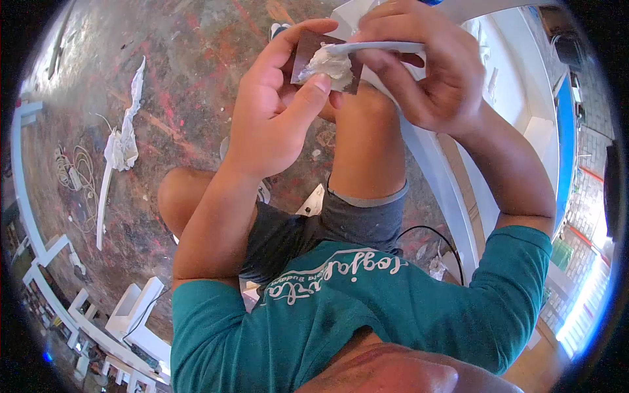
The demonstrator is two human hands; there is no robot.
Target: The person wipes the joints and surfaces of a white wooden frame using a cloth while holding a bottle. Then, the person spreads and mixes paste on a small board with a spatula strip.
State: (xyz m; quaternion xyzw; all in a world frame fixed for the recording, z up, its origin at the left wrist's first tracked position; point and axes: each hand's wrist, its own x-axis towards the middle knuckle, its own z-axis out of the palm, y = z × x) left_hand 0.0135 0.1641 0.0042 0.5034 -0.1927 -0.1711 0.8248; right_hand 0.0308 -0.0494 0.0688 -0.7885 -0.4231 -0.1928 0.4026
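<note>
My left hand (278, 108) grips a small dark square board (352, 72) from its left side, with the thumb lying over the near edge. A lump of cream-coloured paste (331, 63) is spread over the board's face. My right hand (436, 72) pinches a thin, pale grey spreader (386, 46) between thumb and fingers. The spreader's left end touches the upper part of the paste. Its other end disappears into my right hand. Both hands are raised in front of my bent knees.
White panels (504, 72) stand close on the right. On the stained floor (183, 85) at left lie crumpled white plastic (123, 147) on a strip and a coiled cable (78, 170). A white frame piece (137, 314) sits at lower left. A black cable (445, 241) curves beside my thigh.
</note>
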